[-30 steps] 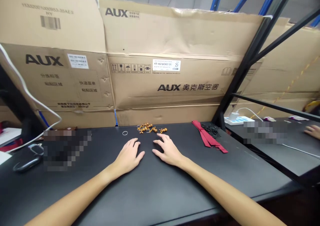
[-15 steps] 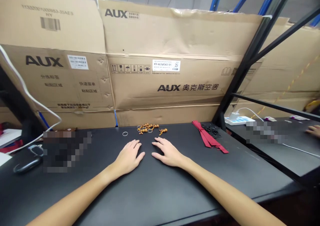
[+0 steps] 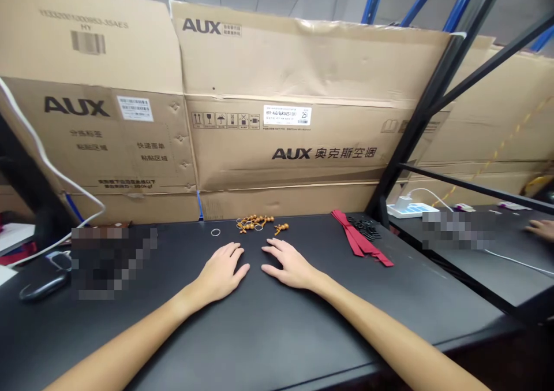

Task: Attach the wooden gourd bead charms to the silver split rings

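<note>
My left hand (image 3: 220, 272) and my right hand (image 3: 289, 264) lie flat, palms down, side by side on the black table (image 3: 268, 333), fingers stretched out and holding nothing. Just beyond the fingertips lies a small pile of brown wooden gourd charms with rings (image 3: 254, 222). One more gourd charm (image 3: 281, 227) sits apart to its right. A lone metal ring (image 3: 215, 232) rests to the left of the pile.
Red ribbon strips (image 3: 359, 244) and a heap of black loops (image 3: 367, 227) lie at the right. Large AUX cardboard boxes (image 3: 281, 125) wall the table's back. A black device (image 3: 41, 284) and white cable sit left. Another person's hand (image 3: 541, 227) rests on the neighbouring table, by a white power strip (image 3: 409, 209).
Both hands stay flat on the table; my right hand has drawn slightly back toward me. The view shifted a little.
</note>
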Available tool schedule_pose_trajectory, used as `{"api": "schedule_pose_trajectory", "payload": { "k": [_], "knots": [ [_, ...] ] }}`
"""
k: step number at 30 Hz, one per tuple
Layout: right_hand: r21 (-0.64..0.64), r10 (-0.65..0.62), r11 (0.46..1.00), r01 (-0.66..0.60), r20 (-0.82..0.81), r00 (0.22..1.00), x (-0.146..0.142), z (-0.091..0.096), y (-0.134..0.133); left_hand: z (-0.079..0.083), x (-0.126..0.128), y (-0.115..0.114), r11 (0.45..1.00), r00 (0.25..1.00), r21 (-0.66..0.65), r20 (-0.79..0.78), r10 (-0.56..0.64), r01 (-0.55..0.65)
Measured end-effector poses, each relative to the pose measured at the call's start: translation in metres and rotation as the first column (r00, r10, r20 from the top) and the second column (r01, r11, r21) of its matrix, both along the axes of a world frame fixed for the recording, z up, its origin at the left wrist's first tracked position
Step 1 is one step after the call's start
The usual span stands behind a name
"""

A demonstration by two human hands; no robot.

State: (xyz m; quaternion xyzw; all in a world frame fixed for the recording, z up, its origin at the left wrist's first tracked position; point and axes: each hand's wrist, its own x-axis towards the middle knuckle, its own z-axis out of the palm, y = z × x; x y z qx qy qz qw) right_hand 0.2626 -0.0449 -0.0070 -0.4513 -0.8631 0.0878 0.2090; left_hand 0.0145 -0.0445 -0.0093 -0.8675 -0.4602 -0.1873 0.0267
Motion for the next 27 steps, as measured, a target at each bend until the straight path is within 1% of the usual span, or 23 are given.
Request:
{"api": "schedule_pose_trajectory", "payload": {
  "k": [3,5,7,10,13,15,17,20,23,25,27],
  "knots": [
    [0.023,-0.003,1.0,0.003,-0.017,1.0,0.002,-0.001,0.003,0.0,-0.004,0.005,1.0,0.999,-0.012,0.031,-0.016,0.017],
    [0.056,-0.013,0.998,0.015,-0.041,0.999,0.004,-0.002,0.007,-0.001,-0.007,0.009,1.0,0.999,-0.012,0.045,0.002,-0.001],
    [0.091,-0.033,0.995,0.038,-0.058,0.998,0.009,-0.003,0.013,-0.002,-0.011,0.015,0.998,0.997,0.013,0.049,0.061,-0.062],
    [0.152,-0.084,0.984,0.092,-0.06,0.995,0.018,-0.005,0.026,-0.002,-0.018,0.024,0.979,0.98,0.048,0.029,0.197,-0.199],
    [0.158,-0.139,0.977,0.141,-0.024,0.99,0.028,-0.007,0.041,-0.002,-0.024,0.032,0.951,0.951,0.002,-0.003,0.311,-0.311],
    [0.132,-0.146,0.981,0.143,0.012,0.989,0.033,-0.008,0.049,-0.002,-0.027,0.036,0.947,0.948,-0.032,-0.018,0.319,-0.319],
    [0.116,-0.146,0.983,0.141,0.031,0.989,0.036,-0.009,0.054,-0.002,-0.028,0.037,0.961,0.962,-0.041,-0.025,0.271,-0.272],
    [0.136,-0.129,0.983,0.127,0.004,0.992,0.036,-0.008,0.053,-0.001,-0.028,0.035,0.99,0.99,-0.022,-0.007,0.139,-0.14],
    [0.155,-0.076,0.984,0.085,-0.059,0.995,0.033,-0.006,0.042,0.003,-0.023,0.025,1.0,1.0,-0.017,0.017,-0.011,0.011],
    [0.171,-0.034,0.984,0.048,-0.087,0.996,0.028,-0.004,0.032,0.007,-0.018,0.014,0.993,0.992,-0.027,0.054,-0.111,0.113],
    [0.179,0.034,0.984,-0.019,-0.083,0.996,0.02,-0.002,0.02,0.011,-0.011,0.002,0.981,0.978,-0.048,0.093,-0.184,0.189]
  ]
}}
